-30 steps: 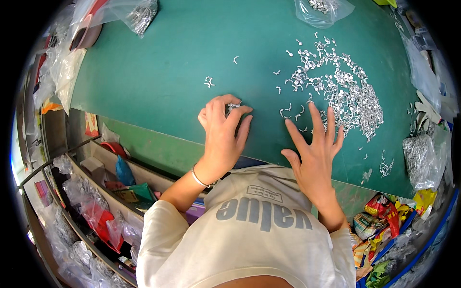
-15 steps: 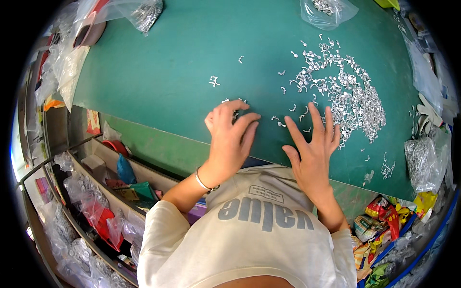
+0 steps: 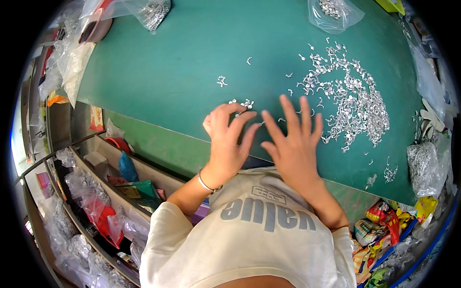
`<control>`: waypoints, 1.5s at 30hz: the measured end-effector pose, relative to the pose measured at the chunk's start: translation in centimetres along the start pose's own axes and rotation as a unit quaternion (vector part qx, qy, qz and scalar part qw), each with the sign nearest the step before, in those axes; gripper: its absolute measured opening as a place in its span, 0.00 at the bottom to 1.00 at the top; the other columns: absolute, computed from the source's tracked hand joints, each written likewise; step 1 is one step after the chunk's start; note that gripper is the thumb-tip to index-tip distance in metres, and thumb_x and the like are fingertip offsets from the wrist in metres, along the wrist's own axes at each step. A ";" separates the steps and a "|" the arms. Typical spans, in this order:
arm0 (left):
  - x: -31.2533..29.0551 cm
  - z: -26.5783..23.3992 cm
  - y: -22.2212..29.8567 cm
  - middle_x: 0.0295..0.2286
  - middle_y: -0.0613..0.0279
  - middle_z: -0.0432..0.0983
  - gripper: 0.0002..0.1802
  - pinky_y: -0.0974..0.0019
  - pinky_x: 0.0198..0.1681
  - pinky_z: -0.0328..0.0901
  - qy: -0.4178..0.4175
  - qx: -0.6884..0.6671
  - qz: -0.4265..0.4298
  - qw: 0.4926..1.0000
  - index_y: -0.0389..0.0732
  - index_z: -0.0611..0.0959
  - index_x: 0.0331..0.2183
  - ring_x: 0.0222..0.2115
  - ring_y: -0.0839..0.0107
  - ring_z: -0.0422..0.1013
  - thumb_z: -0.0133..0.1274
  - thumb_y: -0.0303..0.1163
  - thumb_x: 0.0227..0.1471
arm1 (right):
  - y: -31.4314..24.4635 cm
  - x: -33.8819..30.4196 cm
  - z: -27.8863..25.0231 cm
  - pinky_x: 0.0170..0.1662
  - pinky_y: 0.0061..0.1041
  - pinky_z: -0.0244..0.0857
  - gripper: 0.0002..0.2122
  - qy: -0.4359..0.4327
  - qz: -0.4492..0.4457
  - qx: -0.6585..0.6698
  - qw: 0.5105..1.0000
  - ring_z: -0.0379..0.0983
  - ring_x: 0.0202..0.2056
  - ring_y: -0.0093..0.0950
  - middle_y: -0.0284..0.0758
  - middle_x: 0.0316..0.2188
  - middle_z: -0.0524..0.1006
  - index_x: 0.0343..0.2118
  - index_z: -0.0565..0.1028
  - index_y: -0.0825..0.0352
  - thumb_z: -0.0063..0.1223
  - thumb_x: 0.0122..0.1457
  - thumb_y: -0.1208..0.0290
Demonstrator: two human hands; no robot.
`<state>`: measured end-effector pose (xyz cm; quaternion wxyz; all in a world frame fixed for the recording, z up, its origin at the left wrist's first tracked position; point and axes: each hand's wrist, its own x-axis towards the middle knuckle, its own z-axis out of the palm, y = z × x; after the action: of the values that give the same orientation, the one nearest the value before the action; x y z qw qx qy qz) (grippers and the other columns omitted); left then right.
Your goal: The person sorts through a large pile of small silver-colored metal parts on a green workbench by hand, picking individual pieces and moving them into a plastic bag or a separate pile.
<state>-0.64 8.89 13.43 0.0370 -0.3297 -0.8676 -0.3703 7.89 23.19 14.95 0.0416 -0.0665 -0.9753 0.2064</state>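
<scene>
My left hand (image 3: 227,137) hovers low over the green tabletop (image 3: 173,62), fingers bent and thumb apart from them, with nothing visible in its grasp. By its fingertips is a small cluster of silver metal pieces (image 3: 247,103), each a short curved stem, some with a round flat end. My right hand (image 3: 295,144) is spread flat beside it, fingers apart and slightly blurred, over a few loose pieces that it partly hides. The big heap of such metal pieces (image 3: 362,105) lies to its right. Farther off are a small group of pieces (image 3: 221,81) and a single one (image 3: 249,61).
Clear plastic bags of metal pieces stand at the far right (image 3: 331,12), far left (image 3: 154,14) and right edge (image 3: 422,165). A white glove (image 3: 431,117) lies near that edge. Below the left table edge is a cluttered shelf (image 3: 163,180); colourful packets (image 3: 379,221) fill the lower right.
My right hand has moved left, away from the heap and toward my left hand. The left hand stays nearly in place, with more of the small cluster now showing. The whole view has shifted slightly.
</scene>
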 end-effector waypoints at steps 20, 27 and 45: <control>1.7 0.4 -1.4 0.43 0.59 0.75 0.14 0.49 0.60 0.51 -0.039 0.058 0.030 0.997 0.37 0.82 0.39 0.48 0.60 0.70 0.57 0.19 0.46 | 7.1 1.8 -2.8 0.62 0.59 0.36 0.30 0.023 0.069 -0.093 0.993 0.46 0.66 0.46 0.42 0.64 0.57 0.60 0.63 0.66 0.55 0.58 0.59; 2.2 0.1 -0.6 0.41 0.58 0.76 0.14 0.51 0.56 0.56 -0.020 0.032 0.034 0.999 0.36 0.82 0.37 0.44 0.59 0.71 0.58 0.18 0.44 | 4.7 -0.9 -3.3 0.63 0.59 0.37 0.32 -0.082 -0.007 -0.007 0.997 0.47 0.66 0.41 0.39 0.64 0.57 0.58 0.65 0.68 0.59 0.53 0.57; 3.4 3.2 2.6 0.40 0.60 0.70 0.18 0.56 0.45 0.54 -0.109 0.005 0.097 0.989 0.40 0.81 0.43 0.41 0.62 0.66 0.58 0.23 0.45 | 5.2 -2.6 -3.5 0.61 0.61 0.38 0.24 -0.012 0.086 -0.066 0.994 0.44 0.66 0.48 0.40 0.64 0.55 0.53 0.74 0.54 0.62 0.50 0.63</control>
<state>-1.11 14.16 13.81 -0.0206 -0.4510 -0.8321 -0.3222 11.45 28.94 15.89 0.0076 -0.1500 -0.9779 0.1455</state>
